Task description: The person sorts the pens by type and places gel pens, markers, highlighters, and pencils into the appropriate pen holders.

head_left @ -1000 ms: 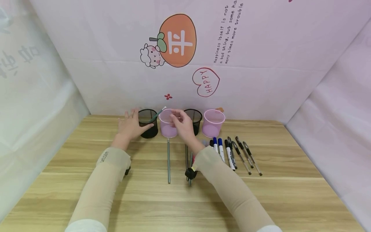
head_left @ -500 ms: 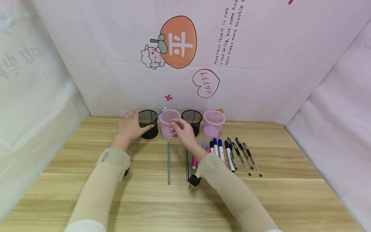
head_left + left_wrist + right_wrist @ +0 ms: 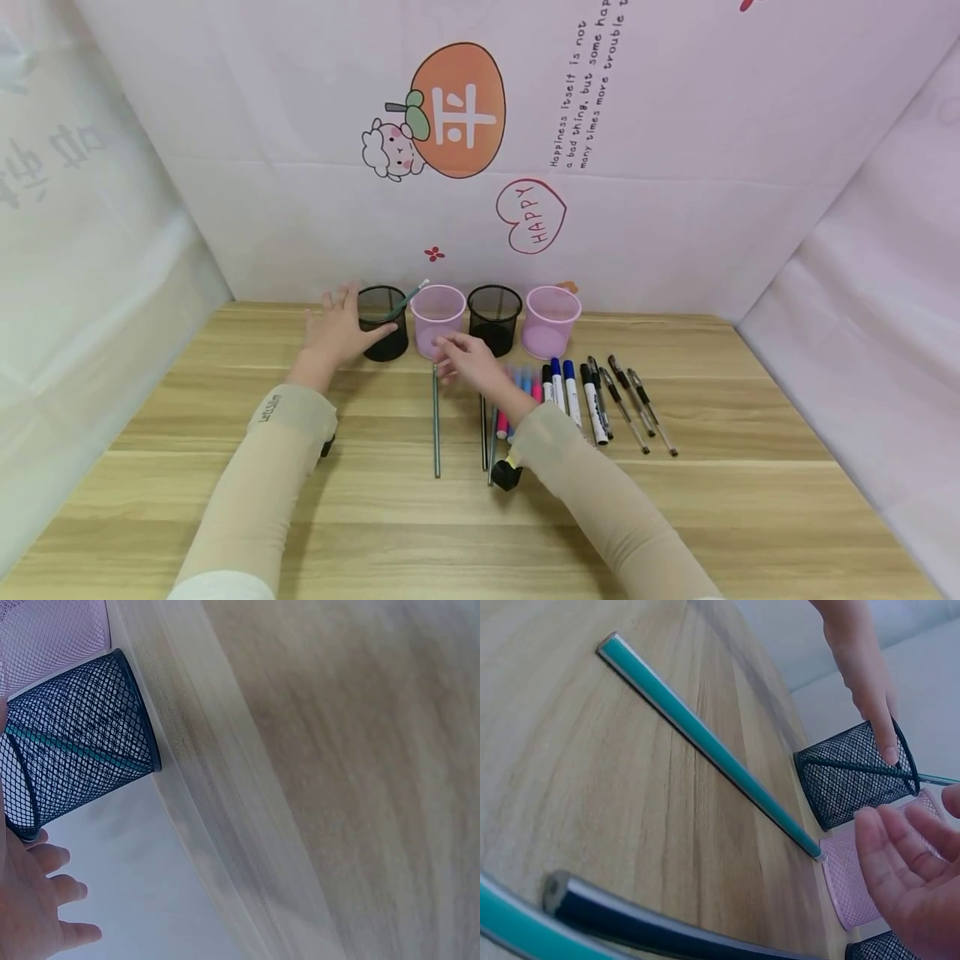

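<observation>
In the head view, my left hand (image 3: 335,333) holds the leftmost black mesh pen cup (image 3: 386,340), its thumb across the near side and its other fingers spread by the rim. A green pencil (image 3: 408,296) leans inside that cup, white eraser end sticking out. My right hand (image 3: 474,364), holding nothing, hovers by the eraser end of another green pencil (image 3: 437,433) lying on the table. In the right wrist view its fingers (image 3: 900,847) are loosely bent before the pink mesh pen cup (image 3: 847,881). Contact with the pencil is not seen.
Another black cup (image 3: 495,333) and a second pink cup (image 3: 551,333) continue the row by the wall. Right of the hand lie a black pencil (image 3: 483,442), another green pencil, pink and blue markers (image 3: 502,423), whiteboard markers (image 3: 572,392) and several gel pens (image 3: 624,408).
My right hand has come down and toward me from the pink cup's rim to the lying pencil's eraser end. My left hand stays at the black cup.
</observation>
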